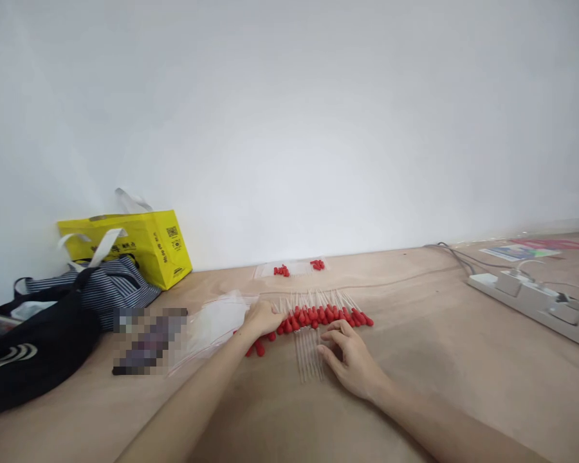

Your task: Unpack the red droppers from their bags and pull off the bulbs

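Observation:
A row of several glass droppers with red rubber bulbs (325, 315) lies on the tan table. Below them lies a bunch of bare clear glass tubes (309, 354). A few loose red bulbs (259, 348) sit near my left wrist. My left hand (261, 318) rests curled at the left end of the row, next to a clear plastic bag (212, 328); what its fingers hold is hidden. My right hand (350, 360) lies with fingers spread, fingertips touching the bare tubes.
A clear packet with more red bulbs (296, 267) lies by the wall. A yellow bag (139, 244), a striped bag (101, 289) and a black bag (33, 354) sit at the left. A white power strip (535, 299) with cables is at the right.

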### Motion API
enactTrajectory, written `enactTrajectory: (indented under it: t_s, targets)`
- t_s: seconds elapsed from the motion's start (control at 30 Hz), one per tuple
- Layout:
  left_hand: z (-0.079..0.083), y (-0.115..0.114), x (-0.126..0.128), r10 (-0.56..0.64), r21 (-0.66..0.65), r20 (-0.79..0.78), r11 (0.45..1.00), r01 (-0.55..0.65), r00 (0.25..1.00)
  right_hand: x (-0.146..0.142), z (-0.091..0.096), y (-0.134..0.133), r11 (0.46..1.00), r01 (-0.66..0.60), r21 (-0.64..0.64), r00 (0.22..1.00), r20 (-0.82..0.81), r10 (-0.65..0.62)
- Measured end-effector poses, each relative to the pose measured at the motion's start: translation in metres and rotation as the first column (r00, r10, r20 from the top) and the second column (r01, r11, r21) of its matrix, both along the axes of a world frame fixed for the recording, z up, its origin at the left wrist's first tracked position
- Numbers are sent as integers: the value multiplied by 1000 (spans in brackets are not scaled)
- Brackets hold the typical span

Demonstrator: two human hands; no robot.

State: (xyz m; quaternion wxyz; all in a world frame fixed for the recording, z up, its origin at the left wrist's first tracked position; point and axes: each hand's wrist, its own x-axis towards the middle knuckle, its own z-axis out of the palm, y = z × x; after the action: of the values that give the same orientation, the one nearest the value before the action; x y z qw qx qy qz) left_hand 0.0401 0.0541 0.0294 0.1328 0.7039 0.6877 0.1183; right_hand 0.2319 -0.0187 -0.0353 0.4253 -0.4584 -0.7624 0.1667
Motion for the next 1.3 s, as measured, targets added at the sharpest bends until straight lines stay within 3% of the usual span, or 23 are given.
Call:
enactTrajectory:
  t_s: [0.17,0.27,0.37,0.47,0.6,0.7,0.83,0.97,1.3]
  targets:
    - [9,-14,-10,-23,-51,58,998,26,998,0,-2,2,1000,9,4,1000,-3,-9]
    - [13,-37,-17,-88,27,71,996,86,994,1,-4,4,994,47,99,999,8,-48]
    - [6,-60,-21,-189,171,34,968,181,981,4,-1,3,954,149,259,988,-14,-151]
    - [-13,-75,-21,-351,351,-80,866,356,933,7,4,0,900,160,406,983,21,-185]
    - [-39,-80,-15,-472,509,-209,695,508,856,7,8,-4,876,-28,481,971,223,-91]
    - [-48,-81,-11,-516,597,-191,614,516,835,2,6,-3,862,-105,496,964,263,-33]
    - [-48,-83,-9,-544,653,-137,579,489,828,-3,1,-1,837,-117,535,963,266,-36]
    - [-46,-83,-9,-565,661,-210,519,541,798,-7,2,-5,829,-131,544,963,269,-24]
    - [-49,-83,-7,-544,716,-231,467,519,807,-8,2,-7,801,-144,582,948,313,-57]
